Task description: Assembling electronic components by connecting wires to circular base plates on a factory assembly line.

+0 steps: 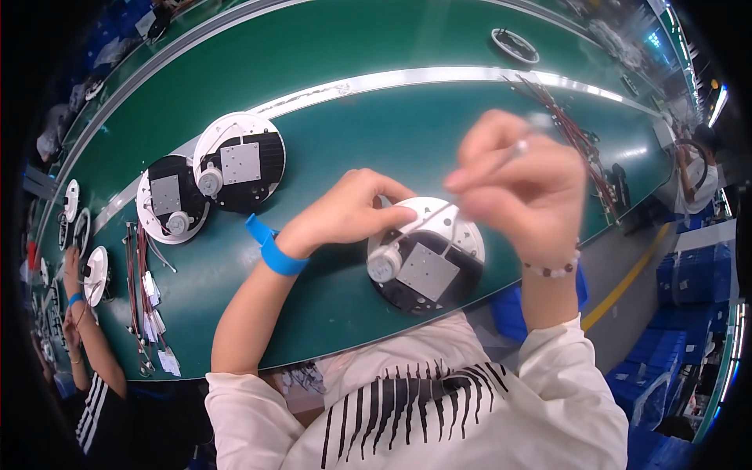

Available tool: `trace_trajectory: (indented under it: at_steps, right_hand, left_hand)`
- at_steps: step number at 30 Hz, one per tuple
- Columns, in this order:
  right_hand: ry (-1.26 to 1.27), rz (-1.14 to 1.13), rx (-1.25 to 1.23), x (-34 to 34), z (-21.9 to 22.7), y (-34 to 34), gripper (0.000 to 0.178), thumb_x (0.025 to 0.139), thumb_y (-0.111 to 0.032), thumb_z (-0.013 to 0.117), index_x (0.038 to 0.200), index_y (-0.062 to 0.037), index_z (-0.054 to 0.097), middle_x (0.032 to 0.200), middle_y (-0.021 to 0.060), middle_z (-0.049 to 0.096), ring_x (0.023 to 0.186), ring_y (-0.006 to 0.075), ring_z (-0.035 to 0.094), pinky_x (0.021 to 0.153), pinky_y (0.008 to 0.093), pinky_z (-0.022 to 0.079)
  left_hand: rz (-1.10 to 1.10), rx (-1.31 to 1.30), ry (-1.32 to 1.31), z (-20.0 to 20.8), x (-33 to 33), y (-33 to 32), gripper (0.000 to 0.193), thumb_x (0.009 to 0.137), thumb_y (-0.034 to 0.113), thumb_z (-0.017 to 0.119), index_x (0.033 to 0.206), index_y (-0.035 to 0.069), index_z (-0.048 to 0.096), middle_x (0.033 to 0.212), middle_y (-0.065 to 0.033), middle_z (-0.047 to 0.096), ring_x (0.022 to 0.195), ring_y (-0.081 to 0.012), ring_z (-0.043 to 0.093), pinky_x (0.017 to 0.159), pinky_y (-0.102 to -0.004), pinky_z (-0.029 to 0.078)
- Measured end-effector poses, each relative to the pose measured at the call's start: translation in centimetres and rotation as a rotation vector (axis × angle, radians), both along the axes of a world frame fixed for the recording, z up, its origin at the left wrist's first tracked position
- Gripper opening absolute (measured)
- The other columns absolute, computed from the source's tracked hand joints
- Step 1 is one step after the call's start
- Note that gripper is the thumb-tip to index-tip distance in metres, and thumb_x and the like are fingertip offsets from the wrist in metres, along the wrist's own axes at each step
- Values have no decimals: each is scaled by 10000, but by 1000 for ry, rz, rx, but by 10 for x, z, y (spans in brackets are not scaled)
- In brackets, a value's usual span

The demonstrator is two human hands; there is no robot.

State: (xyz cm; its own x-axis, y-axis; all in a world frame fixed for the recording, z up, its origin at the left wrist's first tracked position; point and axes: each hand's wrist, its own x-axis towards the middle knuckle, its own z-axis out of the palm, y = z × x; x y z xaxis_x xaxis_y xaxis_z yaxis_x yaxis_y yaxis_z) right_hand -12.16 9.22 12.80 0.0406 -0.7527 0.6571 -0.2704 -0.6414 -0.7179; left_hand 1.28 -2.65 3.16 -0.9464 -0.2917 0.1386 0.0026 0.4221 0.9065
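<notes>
Disc (427,271) lies at the bench's (337,129) near edge, left hand (350,210) thumb on its rim, clamped or not I cannot tell; right hand (523,176) grip pinches something slim (too blurred to name). Wiring seems in hand; the next move calls for steadying the disc.

Bright, curved fisheye edges, black corners, blurred right hand (529,178)

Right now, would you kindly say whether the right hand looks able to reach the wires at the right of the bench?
Probably yes: the wires appear close beyond the right hand, with no obstacle visible between. The hand seems to hold something slim, though blurred, which might need releasing first.
</notes>
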Motion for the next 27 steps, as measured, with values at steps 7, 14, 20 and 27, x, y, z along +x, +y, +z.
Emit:
trace_trajectory:
  at_steps: [7, 14, 20, 27]
  right_hand:
    - [-338, -42, 139, -11, -13, 25, 160, 820, -137, 512, 882, -14, 594, 571, 28, 506, 647, 199, 564, 773, 452, 424]
    - [832, -400, 326, -17, -35, 23, 55, 668, -80, 596, 665, -36, 630, 593, 70, 543, 573, 208, 529, 752, 366, 394]
    - [915, -475, 244, -10, -33, 21, 36, 603, -48, 611, 634, -58, 596, 585, 54, 497, 581, 220, 481, 635, 321, 364]
    - [954, -468, 237, -8, -39, 16, 22, 613, -50, 598, 626, -50, 579, 581, 52, 481, 574, 223, 476, 631, 321, 365]
  left_hand:
    - [118, 53, -272, 22, 24, -3, 262, 745, 180, 613, 894, -36, 615, 670, -50, 597, 547, -43, 476, 473, -195, 388]
    - [152, 63, -260, 23, 25, 1, 261, 735, 176, 628, 883, -40, 616, 683, -62, 606, 559, -50, 499, 493, -190, 407]
    - [181, -2, -220, 28, 25, 6, 236, 725, 162, 627, 851, -37, 626, 646, -63, 601, 516, -49, 480, 461, -194, 391]
    - [182, 0, -202, 28, 26, 7, 234, 723, 162, 627, 847, -35, 627, 640, -60, 599, 502, -43, 468, 444, -192, 376]
